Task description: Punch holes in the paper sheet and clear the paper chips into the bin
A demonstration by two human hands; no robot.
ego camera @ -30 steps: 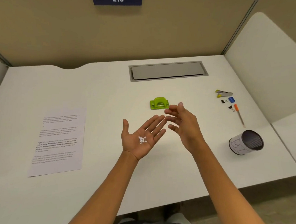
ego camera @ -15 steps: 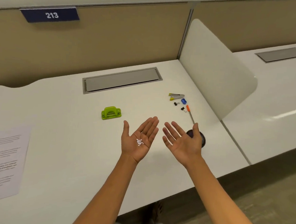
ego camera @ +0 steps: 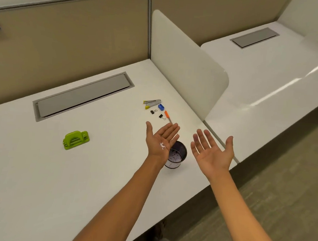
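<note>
My left hand (ego camera: 161,141) is held flat, palm up and tilted toward the right, with a small heap of white paper chips (ego camera: 162,146) near the palm's right edge. It hovers just above the left rim of a small dark mesh bin (ego camera: 178,156), which has white chips at its bottom. My right hand (ego camera: 211,154) is open, palm up, to the right of the bin and holds nothing. The green hole punch (ego camera: 75,140) sits on the white desk to the left. The paper sheet is out of view.
A stapler (ego camera: 151,102), a blue sharpener (ego camera: 161,107), two black binder clips (ego camera: 153,111) and an orange-capped pen (ego camera: 167,115) lie behind the hands. A grey cable hatch (ego camera: 83,96) is set into the desk. A white divider (ego camera: 185,69) rises at the right; the desk edge runs close to the bin.
The view has swung right and the paper sheet has left the frame. My left hand moved over the bin and tilted, and the chips slid toward the palm's edge. My right hand moved right of the bin.
</note>
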